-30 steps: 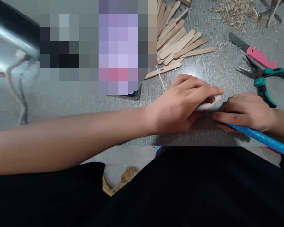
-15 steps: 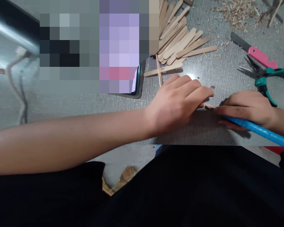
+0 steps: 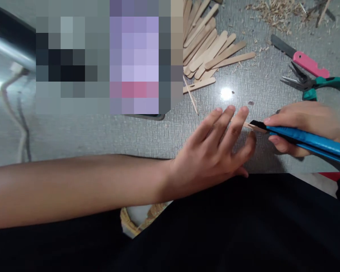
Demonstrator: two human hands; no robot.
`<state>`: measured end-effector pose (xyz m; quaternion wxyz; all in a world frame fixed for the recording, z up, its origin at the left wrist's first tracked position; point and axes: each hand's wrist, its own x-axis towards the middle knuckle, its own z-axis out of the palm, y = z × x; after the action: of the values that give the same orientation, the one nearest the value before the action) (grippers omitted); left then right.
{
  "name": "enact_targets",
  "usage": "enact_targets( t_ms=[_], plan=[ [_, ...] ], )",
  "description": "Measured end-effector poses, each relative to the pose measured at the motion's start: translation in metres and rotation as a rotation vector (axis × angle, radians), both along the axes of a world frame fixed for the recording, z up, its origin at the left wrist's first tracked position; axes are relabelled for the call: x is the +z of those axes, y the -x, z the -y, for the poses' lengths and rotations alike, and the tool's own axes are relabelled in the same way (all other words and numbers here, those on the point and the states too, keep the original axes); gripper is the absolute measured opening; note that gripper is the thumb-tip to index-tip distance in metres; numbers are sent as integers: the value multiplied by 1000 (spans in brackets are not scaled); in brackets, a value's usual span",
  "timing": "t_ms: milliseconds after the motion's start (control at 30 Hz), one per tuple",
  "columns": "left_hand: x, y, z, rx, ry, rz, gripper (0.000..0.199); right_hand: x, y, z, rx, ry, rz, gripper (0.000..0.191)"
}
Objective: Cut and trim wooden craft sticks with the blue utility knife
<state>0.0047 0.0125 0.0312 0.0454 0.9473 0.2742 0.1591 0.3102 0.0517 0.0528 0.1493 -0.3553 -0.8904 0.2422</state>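
My right hand (image 3: 308,121) is wrapped round a blue utility knife (image 3: 314,141), its black blade pointing left. Against the blade lies a thin wooden stick (image 3: 246,125), whose left end passes behind my left fingers. My left hand (image 3: 219,141) is open just left of the knife, palm down, with its fingers apart. Whether those fingers touch the stick, I cannot tell. Above my left hand, a narrow wooden sliver (image 3: 192,99) rests on the table.
Several wooden craft sticks (image 3: 211,56) are fanned out at the top middle. Wood shavings (image 3: 283,15) lie beyond them. A pink-handled knife (image 3: 310,63) and green-handled pliers (image 3: 311,84) lie at the right. A blurred-out patch covers the upper left, with a phone's edge (image 3: 150,117) below it.
My left hand has let go of the stick, spread its fingers and shifted toward me. My right hand has turned the knife, and its blade now shows against the stick.
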Motion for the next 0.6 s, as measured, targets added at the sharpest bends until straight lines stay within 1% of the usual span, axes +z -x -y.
enact_targets(
  t_ms=[33,67,100,133,200,333,433,533,600],
  plan=[
    [-1,0,2,-2,25,-26,98,0,0,-1,39,-73,-35,29],
    [-2,0,3,-7,54,-46,112,0,0,-2,111,-138,-53,32],
    [-3,0,3,-11,85,-55,123,0,0,-3,185,-186,-52,35],
    [-4,0,3,-13,116,-57,129,0,1,-4,242,-209,-31,38],
    [-7,0,3,-20,171,-50,131,1,3,-7,277,-241,-15,37],
    [-11,0,1,-26,216,-36,127,0,6,-7,242,-286,-57,30],
    [-13,0,-1,-25,234,-28,127,-5,5,-5,212,-263,-62,29],
    [-15,-1,-2,-23,241,-15,128,-9,1,-2,140,-221,-33,30],
    [-15,-1,-2,-27,234,-17,129,-10,0,-1,134,-216,-39,30]
  ],
)
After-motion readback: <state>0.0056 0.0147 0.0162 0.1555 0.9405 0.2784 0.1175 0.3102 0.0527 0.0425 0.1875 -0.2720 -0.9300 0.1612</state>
